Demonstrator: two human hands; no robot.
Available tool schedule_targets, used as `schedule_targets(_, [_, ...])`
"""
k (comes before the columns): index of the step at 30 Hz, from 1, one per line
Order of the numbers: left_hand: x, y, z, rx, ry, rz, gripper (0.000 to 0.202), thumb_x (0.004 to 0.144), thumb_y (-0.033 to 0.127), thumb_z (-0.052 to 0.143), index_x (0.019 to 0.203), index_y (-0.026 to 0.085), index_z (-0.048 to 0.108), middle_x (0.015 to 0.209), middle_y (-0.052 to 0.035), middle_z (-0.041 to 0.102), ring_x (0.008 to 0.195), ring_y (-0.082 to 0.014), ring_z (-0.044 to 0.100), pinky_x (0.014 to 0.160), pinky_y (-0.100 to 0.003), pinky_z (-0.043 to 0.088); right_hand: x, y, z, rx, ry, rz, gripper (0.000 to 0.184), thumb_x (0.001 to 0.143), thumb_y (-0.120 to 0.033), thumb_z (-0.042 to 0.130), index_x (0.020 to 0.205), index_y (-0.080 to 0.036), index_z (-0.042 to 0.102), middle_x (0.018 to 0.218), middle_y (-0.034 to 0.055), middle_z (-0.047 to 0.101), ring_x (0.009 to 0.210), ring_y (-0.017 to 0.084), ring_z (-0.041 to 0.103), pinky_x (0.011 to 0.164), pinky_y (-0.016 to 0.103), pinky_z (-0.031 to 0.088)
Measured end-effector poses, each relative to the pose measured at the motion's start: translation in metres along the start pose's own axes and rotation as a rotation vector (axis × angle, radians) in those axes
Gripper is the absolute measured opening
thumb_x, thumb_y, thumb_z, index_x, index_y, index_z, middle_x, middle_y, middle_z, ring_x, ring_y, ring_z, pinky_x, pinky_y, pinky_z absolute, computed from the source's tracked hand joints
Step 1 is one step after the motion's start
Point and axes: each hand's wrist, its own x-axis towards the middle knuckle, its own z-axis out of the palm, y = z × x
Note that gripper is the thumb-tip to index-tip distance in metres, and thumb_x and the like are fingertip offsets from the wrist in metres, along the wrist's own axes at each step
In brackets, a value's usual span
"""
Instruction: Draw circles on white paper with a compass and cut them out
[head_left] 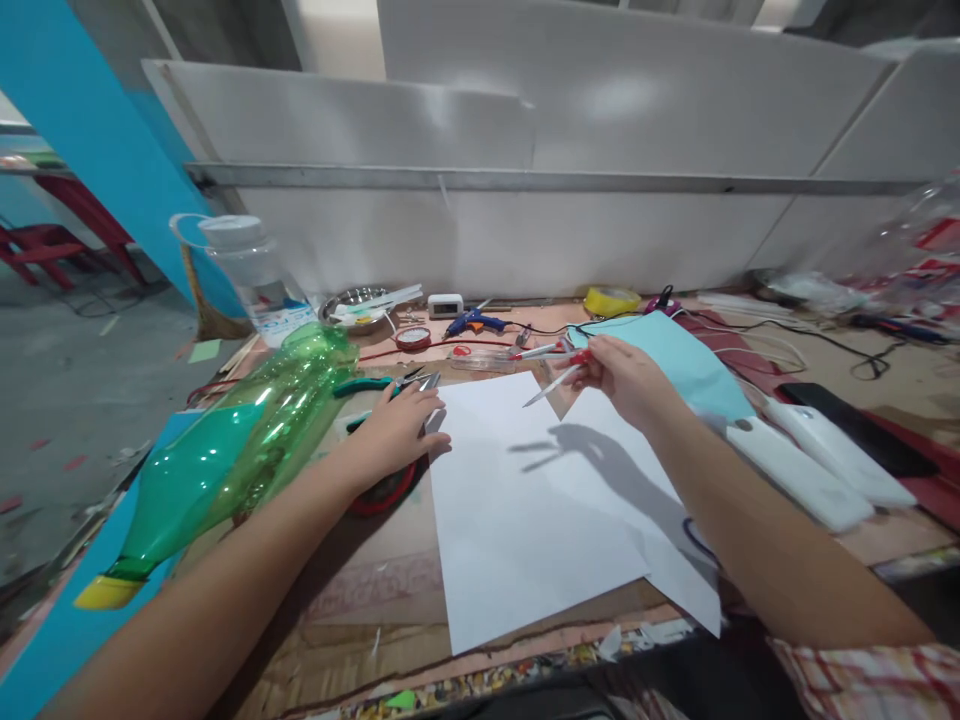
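Note:
My right hand point(621, 377) is closed round a drawing compass point(553, 382) with a red hinge, its thin legs pointing left above the far edge of a white sheet of paper point(517, 500). A second white sheet point(660, 540) lies partly under it on the right. My left hand point(396, 430) rests palm down at the paper's left edge, fingers stretched flat, on top of a round red-rimmed object point(382, 492) and beside teal-handled scissors point(375, 385). A green plastic bottle point(232, 455) with a yellow cap lies on its side to the left.
The brown cardboard-covered table point(375, 600) carries a light-blue sheet point(675, 355), a blue glue gun point(474, 322), a yellow tape roll point(611, 300), a metal bowl point(358, 300), white oblong pieces point(817, 465), cables and a clear jar point(247, 262). White panels stand behind.

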Motion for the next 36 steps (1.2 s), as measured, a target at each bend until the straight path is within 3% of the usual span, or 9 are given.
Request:
schedule_targets(7, [0.071,-0.003,-0.022,0.02,0.091,-0.054,0.035,0.096,0.032,0.06,0.126,0.015,0.064,0.131,-0.0171,0.066,0.124,-0.0327,0.061,0.106,-0.048,0.046,0.009,0.039,-0.02,0.039,-0.09,0.231,0.032,0.095,-0.041,0.051,0.07,-0.02,0.053,0.063,0.0057,0.07,0.046,0.012,0.061,0.044,0.021,0.049])
schedule_targets(15, [0.157,-0.002,-0.005,-0.076,0.028,0.036,0.035,0.096,0.04,0.065,0.121,0.016,0.064,0.124,-0.0099,0.065,0.108,-0.0246,0.065,0.093,-0.048,0.055,0.002,0.06,-0.012,-0.364,-0.299,0.332,0.041,0.093,-0.047,0.058,0.063,-0.019,0.059,0.054,0.0076,0.067,0.04,0.016,0.058,0.037,0.025,0.043])
schedule_targets(18, [0.15,0.008,-0.007,-0.16,0.081,0.056,0.036,0.093,0.044,0.066,0.118,0.018,0.065,0.118,-0.0102,0.067,0.106,-0.0251,0.064,0.092,-0.043,0.054,0.001,0.053,-0.019,-0.526,-0.118,0.154,0.029,0.09,-0.047,0.064,0.093,-0.019,0.068,0.077,0.0073,0.074,0.064,0.021,0.068,0.057,0.029,0.052])
schedule_targets(21, [0.126,0.03,-0.015,-0.269,0.143,0.12,0.047,0.088,0.052,0.067,0.124,0.021,0.062,0.119,-0.0095,0.067,0.105,-0.0257,0.064,0.089,-0.037,0.053,-0.005,0.043,-0.015,-0.597,-0.016,-0.078,0.065,0.084,-0.043,0.073,0.142,-0.027,0.05,0.139,0.0107,0.062,0.112,0.027,0.065,0.091,0.04,0.053])
schedule_targets(23, [0.106,0.049,-0.021,-0.326,0.143,0.184,0.049,0.086,0.052,0.069,0.124,0.023,0.063,0.12,-0.0075,0.067,0.102,-0.0243,0.065,0.086,-0.035,0.053,-0.011,0.037,-0.006,-0.644,-0.076,-0.242,0.076,0.084,-0.04,0.074,0.151,-0.029,0.041,0.152,0.011,0.051,0.126,0.03,0.058,0.1,0.044,0.049])
schedule_targets(26, [0.081,0.068,-0.025,-0.452,0.183,0.236,0.053,0.083,0.045,0.075,0.131,0.028,0.059,0.13,-0.006,0.066,0.113,-0.0248,0.063,0.094,-0.036,0.052,-0.019,0.034,0.006,-0.684,-0.16,-0.36,0.049,0.095,-0.04,0.06,0.142,-0.026,0.055,0.14,0.0133,0.061,0.124,0.031,0.059,0.099,0.047,0.049])
schedule_targets(31, [0.067,0.063,-0.014,-0.782,0.115,0.08,0.094,0.08,0.033,0.08,0.156,0.026,0.026,0.134,-0.0124,0.063,0.108,-0.0235,0.067,0.095,-0.04,0.056,-0.02,0.042,0.018,-0.402,-0.12,-0.071,0.037,0.097,-0.049,0.054,0.119,-0.022,0.067,0.11,0.0106,0.072,0.085,0.023,0.071,0.072,0.036,0.058])
schedule_targets(33, [0.066,0.059,-0.007,-0.714,0.228,0.091,0.093,0.083,0.031,0.077,0.157,0.026,0.022,0.145,-0.015,0.055,0.122,-0.0258,0.062,0.105,-0.044,0.051,-0.017,0.048,0.021,-0.325,-0.129,0.028,0.045,0.102,-0.053,0.04,0.116,-0.019,0.065,0.089,0.0065,0.071,0.056,0.016,0.066,0.05,0.03,0.053])
schedule_targets(36, [0.061,0.064,0.002,-0.326,0.466,0.158,0.064,0.089,0.028,0.072,0.147,0.026,0.044,0.153,-0.0137,0.049,0.141,-0.0314,0.045,0.117,-0.052,0.036,-0.014,0.053,0.023,-0.272,-0.129,0.081,0.05,0.104,-0.052,0.03,0.114,-0.016,0.063,0.072,0.0008,0.063,0.044,0.014,0.06,0.041,0.027,0.049])
